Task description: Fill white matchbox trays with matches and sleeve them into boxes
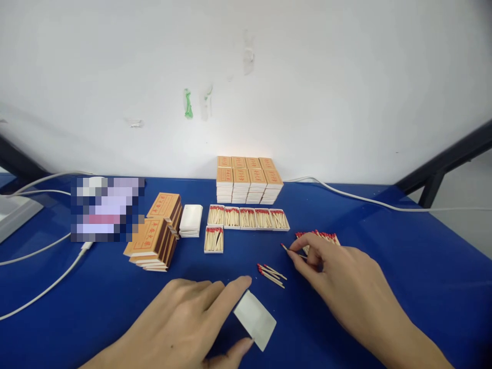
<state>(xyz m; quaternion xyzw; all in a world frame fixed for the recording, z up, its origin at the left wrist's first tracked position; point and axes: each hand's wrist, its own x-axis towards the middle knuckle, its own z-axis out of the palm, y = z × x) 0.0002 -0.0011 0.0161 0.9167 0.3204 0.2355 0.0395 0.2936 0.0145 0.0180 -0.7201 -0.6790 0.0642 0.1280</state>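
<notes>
Your left hand (180,318): fingers pinch the white tray (255,320), held tilted. Your right hand (338,277): fingers nip one match (286,248) beside the match pile (323,237) on the blue surface (384,241).

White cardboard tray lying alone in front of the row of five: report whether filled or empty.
Filled: the white cardboard tray holds pale wooden matchsticks side by side, red heads at its far end.

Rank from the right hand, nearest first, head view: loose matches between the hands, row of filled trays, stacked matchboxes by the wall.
1. Loose matches, just left of the right hand.
2. Filled trays, behind them.
3. Stacked matchboxes, at the wall.
</notes>
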